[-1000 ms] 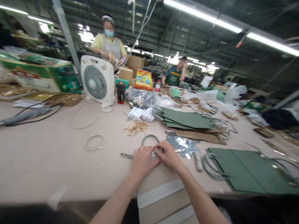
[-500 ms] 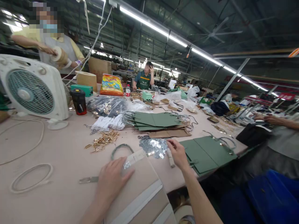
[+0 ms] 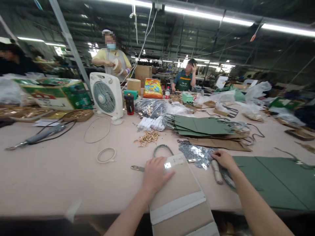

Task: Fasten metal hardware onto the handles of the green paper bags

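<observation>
Right hand (image 3: 224,160) has left the beige panel (image 3: 182,183) for the edge of the metal plates (image 3: 190,152) — fingers curled; closed on a plate or not, cannot tell. Panel now steadied by left hand (image 3: 155,173) alone, palm down, fingers apart. It overhangs the surface (image 3: 61,173) at the near edge: flat, matte, pale strips (image 3: 179,204) across. Plates thin, shiny, heaped loose.
</observation>
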Available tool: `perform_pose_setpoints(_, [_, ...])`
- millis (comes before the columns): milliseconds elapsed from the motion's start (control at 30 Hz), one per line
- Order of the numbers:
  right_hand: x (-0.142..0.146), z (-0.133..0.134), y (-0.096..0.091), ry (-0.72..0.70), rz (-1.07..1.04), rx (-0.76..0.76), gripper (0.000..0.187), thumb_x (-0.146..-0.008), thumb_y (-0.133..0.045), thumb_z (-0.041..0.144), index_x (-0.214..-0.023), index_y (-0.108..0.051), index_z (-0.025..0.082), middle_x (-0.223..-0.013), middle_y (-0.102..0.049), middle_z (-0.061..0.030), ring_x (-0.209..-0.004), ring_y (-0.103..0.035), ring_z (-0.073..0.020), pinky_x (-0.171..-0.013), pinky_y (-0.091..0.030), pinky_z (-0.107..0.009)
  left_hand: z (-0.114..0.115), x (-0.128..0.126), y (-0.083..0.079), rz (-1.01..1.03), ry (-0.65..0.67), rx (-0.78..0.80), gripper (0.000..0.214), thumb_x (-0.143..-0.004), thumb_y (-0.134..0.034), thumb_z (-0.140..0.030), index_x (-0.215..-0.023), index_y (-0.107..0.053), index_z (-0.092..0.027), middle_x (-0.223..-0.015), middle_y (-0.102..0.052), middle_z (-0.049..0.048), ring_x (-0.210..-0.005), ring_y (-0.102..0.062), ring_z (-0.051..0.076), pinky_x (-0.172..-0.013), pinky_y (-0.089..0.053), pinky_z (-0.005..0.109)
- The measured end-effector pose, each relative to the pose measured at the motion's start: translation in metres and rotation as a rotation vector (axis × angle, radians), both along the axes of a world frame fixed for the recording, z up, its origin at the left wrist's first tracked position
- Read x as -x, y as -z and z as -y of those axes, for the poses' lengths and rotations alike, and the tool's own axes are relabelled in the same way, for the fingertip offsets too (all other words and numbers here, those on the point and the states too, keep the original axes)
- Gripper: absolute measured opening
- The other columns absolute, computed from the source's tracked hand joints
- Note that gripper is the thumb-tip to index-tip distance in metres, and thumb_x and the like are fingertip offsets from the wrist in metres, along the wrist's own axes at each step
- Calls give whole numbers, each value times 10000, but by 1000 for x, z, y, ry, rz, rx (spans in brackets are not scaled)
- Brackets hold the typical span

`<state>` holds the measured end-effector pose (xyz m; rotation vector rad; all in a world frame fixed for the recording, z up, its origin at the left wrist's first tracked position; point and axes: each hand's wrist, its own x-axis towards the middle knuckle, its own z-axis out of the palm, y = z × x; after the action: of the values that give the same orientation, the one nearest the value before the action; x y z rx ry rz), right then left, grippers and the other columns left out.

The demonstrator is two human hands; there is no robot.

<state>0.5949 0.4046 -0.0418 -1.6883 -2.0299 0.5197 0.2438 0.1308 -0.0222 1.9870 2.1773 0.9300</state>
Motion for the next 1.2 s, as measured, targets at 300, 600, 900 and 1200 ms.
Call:
perform_pose_setpoints(300, [-16, 7, -7, 107, -190, -83, 480, -811, -568, 508, -1060, -739, 135, -831, -762, -124, -734, -689, -253, -658, -503, -351, 7, -8, -11, -42, 42, -118, 533, -833, -799, -339, -1317, -595, -251, -1430, -601, 78, -1406, -432, 331, -1185, -345, 548])
perform_pose_setpoints(600, [4, 25, -27, 55, -209, -103, 483, -780, -612, 560, -1009, -791, 174, -770, -771, -117, -730, -709, -288, -680, -490, -379, -37, -46, -32, 66, 114, 156, 388, -853, -719, -324, -1213, -633, -208, -1276, -628, 94, -1171, -565, 280, -996, -497, 385])
perform_pose_setpoints(900, [13, 28, -25, 52, -189, -73, 277, -685, -694, 455, -770, -812, 220, -786, -781, -101, -756, -690, -298, -720, -466, -387, -47, -53, -24, 63, 5, 193, 266, -882, -740, -391, -1095, -718, -233, -1174, -638, 57, -1093, -589, 252, -925, -503, 367])
perform_pose_setpoints(1200, [91, 87, -40, -187, -586, 83, 518, -825, -665, 593, -1134, -741, 185, -843, -727, -59, -719, -620, -198, -660, -498, -313, -49, -61, -24, -74, 3, 192, 210, -940, -682, -378, -1073, -640, -221, -1161, -642, 76, -1086, -598, 263, -876, -501, 378])
